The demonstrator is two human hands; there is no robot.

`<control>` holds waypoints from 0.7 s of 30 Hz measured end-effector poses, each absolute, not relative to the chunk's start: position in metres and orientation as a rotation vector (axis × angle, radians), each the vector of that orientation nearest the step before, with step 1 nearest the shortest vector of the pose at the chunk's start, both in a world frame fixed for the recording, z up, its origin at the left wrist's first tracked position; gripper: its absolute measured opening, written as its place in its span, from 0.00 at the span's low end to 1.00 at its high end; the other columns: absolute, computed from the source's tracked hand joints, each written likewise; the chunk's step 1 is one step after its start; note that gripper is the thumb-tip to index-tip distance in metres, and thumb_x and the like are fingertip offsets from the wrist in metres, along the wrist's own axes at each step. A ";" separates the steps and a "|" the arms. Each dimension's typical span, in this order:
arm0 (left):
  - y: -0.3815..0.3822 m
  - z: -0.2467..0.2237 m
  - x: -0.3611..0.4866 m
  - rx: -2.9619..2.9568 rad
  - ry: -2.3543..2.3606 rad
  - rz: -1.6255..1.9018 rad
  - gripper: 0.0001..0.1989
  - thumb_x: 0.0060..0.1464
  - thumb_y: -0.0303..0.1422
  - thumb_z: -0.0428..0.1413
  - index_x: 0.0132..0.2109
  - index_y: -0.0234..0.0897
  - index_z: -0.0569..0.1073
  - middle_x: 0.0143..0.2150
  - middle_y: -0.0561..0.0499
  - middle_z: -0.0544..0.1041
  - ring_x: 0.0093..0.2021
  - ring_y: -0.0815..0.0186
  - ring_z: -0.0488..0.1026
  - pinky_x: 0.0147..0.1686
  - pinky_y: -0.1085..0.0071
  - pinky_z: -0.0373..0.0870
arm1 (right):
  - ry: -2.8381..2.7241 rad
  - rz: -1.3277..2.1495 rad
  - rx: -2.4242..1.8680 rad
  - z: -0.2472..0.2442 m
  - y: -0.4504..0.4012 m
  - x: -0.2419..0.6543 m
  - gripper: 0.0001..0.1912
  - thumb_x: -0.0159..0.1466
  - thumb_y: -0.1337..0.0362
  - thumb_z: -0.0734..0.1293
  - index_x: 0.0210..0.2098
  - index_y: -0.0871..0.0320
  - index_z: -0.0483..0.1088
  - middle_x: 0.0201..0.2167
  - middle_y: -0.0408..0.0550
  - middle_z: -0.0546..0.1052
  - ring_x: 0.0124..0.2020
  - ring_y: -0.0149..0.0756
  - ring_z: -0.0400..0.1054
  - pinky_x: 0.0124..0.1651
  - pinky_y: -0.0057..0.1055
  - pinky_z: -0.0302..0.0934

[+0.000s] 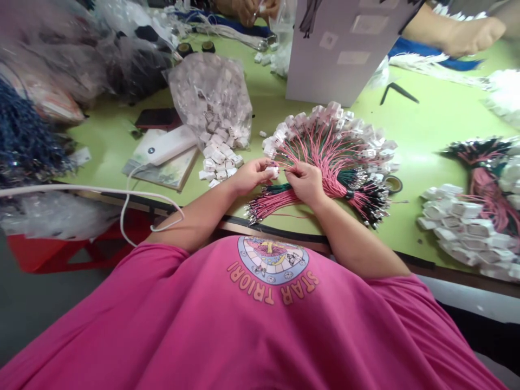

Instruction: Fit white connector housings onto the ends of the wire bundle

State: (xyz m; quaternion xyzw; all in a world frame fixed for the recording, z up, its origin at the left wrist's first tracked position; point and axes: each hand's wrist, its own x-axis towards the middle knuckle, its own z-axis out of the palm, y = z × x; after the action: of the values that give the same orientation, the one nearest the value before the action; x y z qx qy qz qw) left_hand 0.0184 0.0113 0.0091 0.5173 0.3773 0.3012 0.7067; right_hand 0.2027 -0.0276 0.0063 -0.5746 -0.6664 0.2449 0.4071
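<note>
A small white connector (272, 172) sits pinched between the thumb and fingers of the left hand (252, 176), just beside the left edge of a fanned bundle of pink and green wires (325, 157) on a green table (426, 122). The right hand (306, 184), over the near left part of the bundle, has its thumb and fingertips closed on a thin wire (286, 167); exactly which strand is hard to make out. White connectors (333, 114) crown the bundle's far side, and a roll of tape (393, 184) lies just right of it.

Left of the bundle, loose white connectors (219, 161) spill from a clear plastic bag (213, 89); farther left, a white device (173, 145) with a cable (156, 190) rests on a booklet (181, 176). Beyond the bundle stands a pale box (341, 54), with a bent black tool (398, 93) to its right. A second bundle (487, 200) lies well to the right, while a co-worker's hand (473, 38) shows at far right.
</note>
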 end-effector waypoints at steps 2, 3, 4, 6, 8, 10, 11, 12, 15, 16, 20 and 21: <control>0.011 0.009 0.018 1.125 0.847 0.670 0.26 0.40 0.42 0.67 0.44 0.33 0.71 0.35 0.51 0.75 0.34 0.71 0.73 0.33 0.75 0.69 | -1.714 0.571 -1.456 0.006 -0.028 0.202 0.10 0.56 0.65 0.60 0.19 0.57 0.63 0.20 0.41 0.64 0.25 0.29 0.58 0.32 0.28 0.52; 0.012 0.009 0.018 1.110 0.849 0.669 0.27 0.39 0.43 0.67 0.43 0.33 0.71 0.35 0.51 0.75 0.34 0.71 0.73 0.33 0.75 0.68 | -1.727 0.549 -1.464 0.006 -0.028 0.202 0.10 0.57 0.65 0.60 0.19 0.57 0.62 0.20 0.41 0.64 0.25 0.30 0.58 0.32 0.28 0.52; 0.012 0.009 0.017 1.097 0.848 0.667 0.27 0.38 0.44 0.68 0.43 0.33 0.71 0.34 0.50 0.76 0.33 0.71 0.73 0.32 0.75 0.68 | -1.740 0.528 -1.475 0.006 -0.029 0.201 0.10 0.57 0.65 0.60 0.19 0.56 0.61 0.20 0.41 0.64 0.25 0.30 0.58 0.33 0.28 0.52; 0.012 0.010 0.017 1.077 0.839 0.662 0.28 0.36 0.45 0.68 0.42 0.33 0.72 0.33 0.50 0.76 0.32 0.72 0.73 0.32 0.75 0.68 | -1.775 0.488 -1.500 0.006 -0.029 0.201 0.11 0.57 0.65 0.59 0.19 0.56 0.60 0.20 0.42 0.64 0.26 0.31 0.59 0.33 0.29 0.53; 0.012 0.010 0.017 1.084 0.839 0.669 0.27 0.36 0.45 0.69 0.40 0.33 0.73 0.32 0.51 0.76 0.31 0.72 0.72 0.31 0.75 0.68 | -1.829 0.453 -1.508 0.005 -0.030 0.201 0.11 0.58 0.66 0.58 0.20 0.55 0.60 0.21 0.43 0.65 0.27 0.32 0.60 0.34 0.29 0.53; 0.011 0.011 0.017 1.111 0.871 0.686 0.25 0.36 0.44 0.69 0.39 0.33 0.74 0.32 0.51 0.76 0.30 0.72 0.72 0.31 0.76 0.68 | -1.885 0.428 -1.499 0.003 -0.031 0.200 0.11 0.59 0.66 0.57 0.20 0.55 0.60 0.23 0.44 0.67 0.29 0.33 0.61 0.36 0.29 0.54; 0.011 0.011 0.018 1.123 0.897 0.694 0.25 0.36 0.44 0.69 0.38 0.33 0.74 0.32 0.50 0.76 0.30 0.72 0.72 0.30 0.76 0.68 | -1.908 0.423 -1.490 0.003 -0.031 0.200 0.11 0.59 0.67 0.57 0.21 0.55 0.61 0.23 0.45 0.67 0.30 0.33 0.62 0.37 0.29 0.54; 0.010 0.012 0.018 1.131 0.923 0.698 0.24 0.36 0.44 0.69 0.38 0.33 0.74 0.32 0.50 0.76 0.30 0.72 0.71 0.30 0.76 0.68 | -1.920 0.412 -1.495 0.002 -0.031 0.200 0.11 0.59 0.67 0.57 0.21 0.55 0.61 0.24 0.45 0.68 0.30 0.33 0.62 0.37 0.29 0.54; 0.010 0.012 0.017 1.150 0.961 0.696 0.22 0.37 0.43 0.69 0.37 0.35 0.75 0.33 0.50 0.76 0.29 0.72 0.71 0.29 0.75 0.68 | -1.983 0.395 -1.545 0.003 -0.032 0.199 0.12 0.62 0.67 0.56 0.23 0.55 0.63 0.27 0.46 0.70 0.32 0.33 0.63 0.39 0.28 0.55; 0.011 0.011 0.017 1.158 0.963 0.695 0.22 0.37 0.43 0.69 0.37 0.36 0.75 0.33 0.50 0.76 0.30 0.71 0.71 0.30 0.74 0.68 | -2.005 0.397 -1.565 0.004 -0.032 0.199 0.12 0.62 0.67 0.55 0.24 0.55 0.63 0.28 0.46 0.71 0.33 0.33 0.63 0.39 0.28 0.55; 0.010 0.011 0.017 1.171 0.996 0.708 0.23 0.34 0.43 0.69 0.38 0.36 0.76 0.33 0.51 0.76 0.30 0.70 0.71 0.29 0.73 0.69 | -2.071 0.393 -1.588 0.009 -0.033 0.198 0.12 0.62 0.68 0.55 0.27 0.56 0.66 0.31 0.47 0.72 0.35 0.33 0.64 0.40 0.28 0.54; 0.010 0.011 0.017 1.178 1.008 0.711 0.24 0.34 0.44 0.69 0.38 0.36 0.76 0.33 0.51 0.76 0.30 0.70 0.71 0.30 0.73 0.69 | -2.080 0.386 -1.585 0.009 -0.034 0.198 0.12 0.63 0.69 0.55 0.27 0.56 0.67 0.31 0.47 0.72 0.35 0.33 0.64 0.40 0.28 0.54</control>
State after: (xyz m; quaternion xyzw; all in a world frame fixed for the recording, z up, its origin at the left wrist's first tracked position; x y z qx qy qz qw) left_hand 0.0173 0.0099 0.0110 0.5200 0.4450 0.3138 0.6581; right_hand 0.1983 -0.0336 0.0093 -0.5810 -0.7627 0.1416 0.2465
